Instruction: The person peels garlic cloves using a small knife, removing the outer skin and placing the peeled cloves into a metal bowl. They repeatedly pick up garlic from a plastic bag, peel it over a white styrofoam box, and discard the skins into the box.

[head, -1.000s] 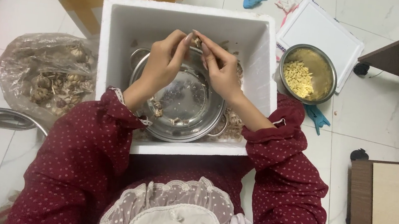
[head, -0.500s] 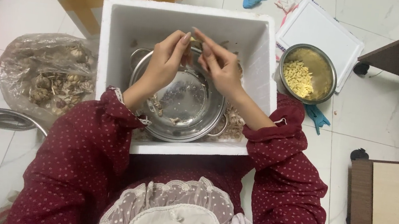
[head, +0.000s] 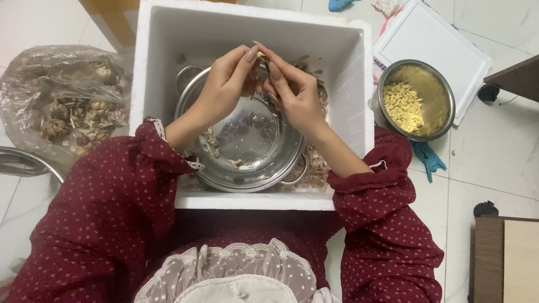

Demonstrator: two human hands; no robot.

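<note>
Over the steel bowl (head: 243, 142) in the white foam box (head: 160, 44), her left hand (head: 226, 86) and right hand (head: 293, 93) meet, fingertips pinched together on a small pale garlic clove (head: 263, 57), I think; it is too tiny to be sure.

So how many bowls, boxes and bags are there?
Metal bowls: 2, the big metal bowl under both hands and the small metal bowl of yellow pieces.
White foam box: 1.
Clear plastic bag: 1.
Total: 4.
</note>
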